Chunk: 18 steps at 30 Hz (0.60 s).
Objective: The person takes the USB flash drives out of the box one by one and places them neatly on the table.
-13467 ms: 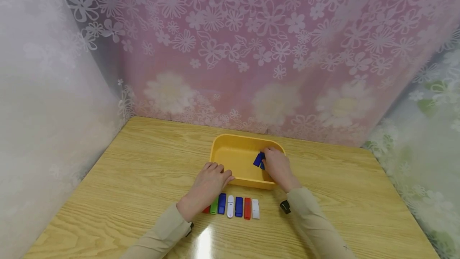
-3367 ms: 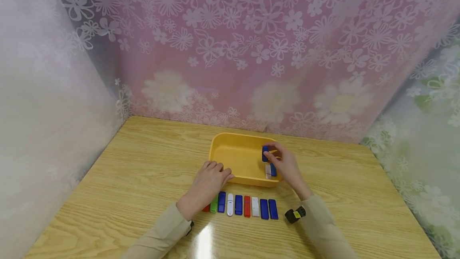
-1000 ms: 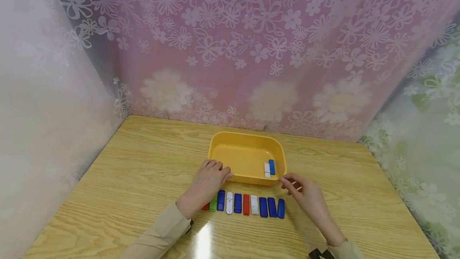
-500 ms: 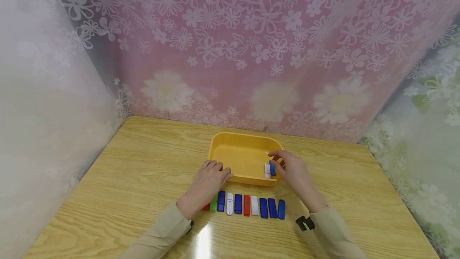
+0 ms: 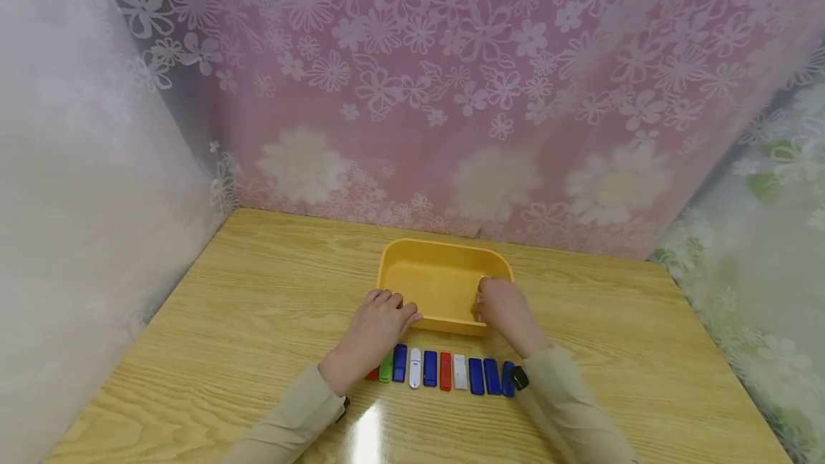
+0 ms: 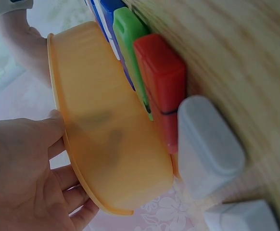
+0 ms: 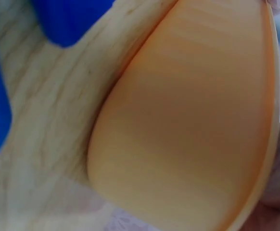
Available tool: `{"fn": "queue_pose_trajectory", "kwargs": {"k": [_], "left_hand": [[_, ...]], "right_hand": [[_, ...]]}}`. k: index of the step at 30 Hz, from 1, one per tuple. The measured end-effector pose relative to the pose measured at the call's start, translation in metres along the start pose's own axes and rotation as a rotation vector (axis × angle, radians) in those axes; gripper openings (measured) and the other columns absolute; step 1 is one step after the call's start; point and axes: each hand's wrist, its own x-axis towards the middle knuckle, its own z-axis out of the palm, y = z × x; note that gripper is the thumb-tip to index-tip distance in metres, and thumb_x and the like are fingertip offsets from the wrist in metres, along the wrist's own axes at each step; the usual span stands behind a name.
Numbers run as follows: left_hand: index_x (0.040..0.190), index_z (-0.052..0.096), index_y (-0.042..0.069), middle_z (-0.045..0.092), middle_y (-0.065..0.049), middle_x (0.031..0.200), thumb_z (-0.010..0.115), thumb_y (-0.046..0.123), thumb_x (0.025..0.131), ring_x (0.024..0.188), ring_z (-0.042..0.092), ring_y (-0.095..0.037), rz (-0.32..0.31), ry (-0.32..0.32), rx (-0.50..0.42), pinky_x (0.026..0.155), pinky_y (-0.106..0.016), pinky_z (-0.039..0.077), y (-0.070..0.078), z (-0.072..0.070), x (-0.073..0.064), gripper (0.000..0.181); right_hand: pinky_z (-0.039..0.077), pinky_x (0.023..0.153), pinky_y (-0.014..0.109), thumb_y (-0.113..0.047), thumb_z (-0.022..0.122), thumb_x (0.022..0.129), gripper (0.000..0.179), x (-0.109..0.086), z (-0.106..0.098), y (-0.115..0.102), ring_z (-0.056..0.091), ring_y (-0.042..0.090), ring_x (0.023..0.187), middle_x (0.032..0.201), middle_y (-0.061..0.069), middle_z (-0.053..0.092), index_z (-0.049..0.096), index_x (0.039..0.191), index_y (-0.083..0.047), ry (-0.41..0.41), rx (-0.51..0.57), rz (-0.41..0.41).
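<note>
In the head view my left hand (image 5: 377,321) holds the near-left rim of a yellow plastic tray (image 5: 425,242). The left wrist view shows its thumb (image 6: 56,120) on the tray's rim and the other fingers behind it. My right hand (image 5: 505,310) reaches inside the tray's right end, over the USB sticks there. Only a sliver of a white USB stick (image 5: 480,317) shows below its fingers; the blue one is hidden, and the grip cannot be seen. In the right wrist view the tray's wall (image 7: 178,120) hides the fingertips.
Before the tray lies a row of USB sticks, among them a green stick (image 5: 386,366), a red stick (image 5: 445,371) and a blue stick (image 5: 476,376). The left wrist view adds a pale grey stick (image 6: 210,144) beyond the red end. Floral curtains (image 5: 399,92) surround the wooden table (image 5: 271,271).
Since 13.5 seconds ago, three blue sticks have joined the row's right end. In the last second my right hand has moved from outside the tray down into it. The left hand has stayed.
</note>
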Motion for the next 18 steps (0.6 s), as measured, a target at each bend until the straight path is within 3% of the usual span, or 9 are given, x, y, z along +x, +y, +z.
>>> {"fn": "queue_pose_trajectory", "kwargs": {"k": [7, 13, 18], "left_hand": [[0.082, 0.066, 0.019, 0.059, 0.003, 0.072, 0.062, 0.036, 0.1, 0.07, 0.054, -0.016, -0.01, -0.003, -0.005, 0.08, -0.032, 0.05, 0.0, 0.0, 0.001, 0.025], [0.083, 0.066, 0.02, 0.059, 0.003, 0.073, 0.062, 0.037, 0.1, 0.071, 0.054, -0.016, -0.007, -0.013, 0.002, 0.08, -0.032, 0.05, 0.001, 0.001, 0.0, 0.024], [0.083, 0.066, 0.02, 0.059, 0.002, 0.073, 0.063, 0.037, 0.1, 0.071, 0.055, -0.017, -0.005, -0.008, 0.001, 0.079, -0.032, 0.05, 0.001, 0.001, 0.001, 0.024]], "right_hand": [[0.051, 0.061, 0.031, -0.008, 0.082, 0.082, 0.022, 0.002, 0.001, 0.0, 0.058, 0.015, 0.065, 0.079, 0.004, 0.069, 0.072, 0.1, -0.002, -0.06, 0.135, -0.018], [0.049, 0.062, 0.03, -0.014, 0.078, 0.088, 0.017, 0.005, 0.009, 0.005, 0.057, 0.013, 0.066, 0.081, 0.001, 0.067, 0.072, 0.102, -0.007, -0.027, 0.215, -0.067], [0.053, 0.064, 0.031, -0.017, 0.077, 0.091, 0.021, 0.006, 0.012, 0.007, 0.064, 0.014, 0.073, 0.089, 0.003, 0.067, 0.068, 0.108, -0.008, 0.025, 0.337, -0.055]]}}
